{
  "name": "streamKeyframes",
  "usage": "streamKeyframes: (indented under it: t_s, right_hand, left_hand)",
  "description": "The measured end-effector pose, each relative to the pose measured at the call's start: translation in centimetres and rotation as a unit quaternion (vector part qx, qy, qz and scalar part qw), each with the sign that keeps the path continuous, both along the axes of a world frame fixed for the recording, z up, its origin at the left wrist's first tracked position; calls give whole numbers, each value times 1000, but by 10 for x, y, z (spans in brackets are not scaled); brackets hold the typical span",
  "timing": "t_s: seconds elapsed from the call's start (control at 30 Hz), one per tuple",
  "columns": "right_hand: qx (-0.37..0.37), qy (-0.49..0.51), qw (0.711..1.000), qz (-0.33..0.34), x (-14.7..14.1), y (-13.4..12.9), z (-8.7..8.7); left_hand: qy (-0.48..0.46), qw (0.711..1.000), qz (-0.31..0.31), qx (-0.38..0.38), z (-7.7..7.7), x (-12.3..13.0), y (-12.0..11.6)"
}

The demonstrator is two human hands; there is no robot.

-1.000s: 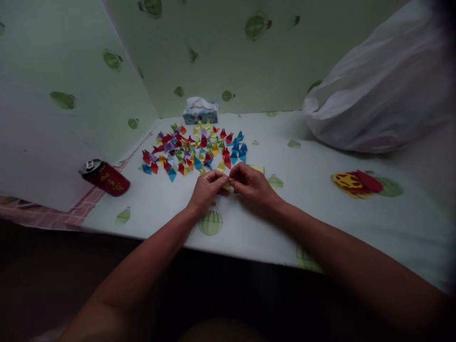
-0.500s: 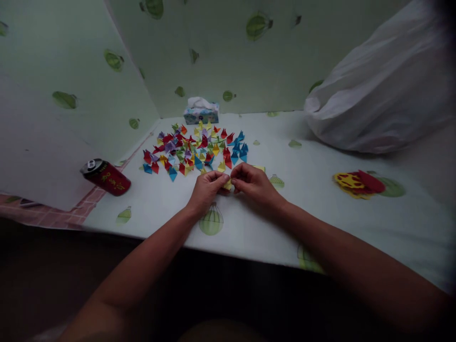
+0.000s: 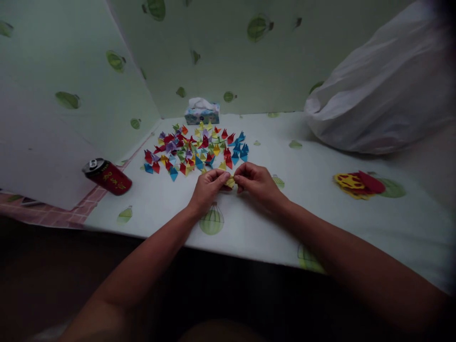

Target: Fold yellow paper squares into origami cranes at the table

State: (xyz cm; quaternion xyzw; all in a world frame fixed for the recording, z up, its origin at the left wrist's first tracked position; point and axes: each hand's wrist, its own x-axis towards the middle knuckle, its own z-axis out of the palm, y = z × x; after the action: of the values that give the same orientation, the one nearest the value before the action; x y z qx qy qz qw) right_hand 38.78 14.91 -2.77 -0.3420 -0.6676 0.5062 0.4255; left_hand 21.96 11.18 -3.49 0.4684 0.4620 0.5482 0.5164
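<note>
While two hands (image 3: 209, 191) hold one paper (image 3: 230, 183), one can (image 3: 109, 177) sits apart

Red cylindrical metal drink can (image 3: 113, 179), yellow lettering, silver top with pull tab; left end of table. Blue-patterned rectangular tissue box (image 3: 202, 117), white tissue protruding; rear, near wall. Large white translucent plastic bag (image 3: 374, 95), bulging; far right. Yellow flat cut-out piece (image 3: 346, 182), openwork, with red rounded flat piece (image 3: 372, 182) overlapping; below bag. Pale green wall covering (image 3: 213, 42), green balloon print. White table cover (image 3: 256, 237), matching balloons.
</note>
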Motion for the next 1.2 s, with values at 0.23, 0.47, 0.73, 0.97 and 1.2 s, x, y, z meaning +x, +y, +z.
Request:
streamKeyframes:
  t_s: [0.23,0.47,0.73,0.97,1.2]
  right_hand:
    - [-4,15,1000,-7,0,1,0]
    - [-16,48,998,26,-1,2,-3]
    - [-29,81,996,30,-1,0,-1]
    - [-19,73,997,24,0,2,-4]
    - [-44,83,995,32,-1,-2,-2]
  left_hand:
    - [9,1000,10,28,0,0,0]
    - [-25,999,-5,25,0,0,0]
    - [-78,997,8,-2,-2,-1,2]
    - [-100,995,4,1,-2,-1,2]
    - [-42,998,16,33,-5,-2,2]
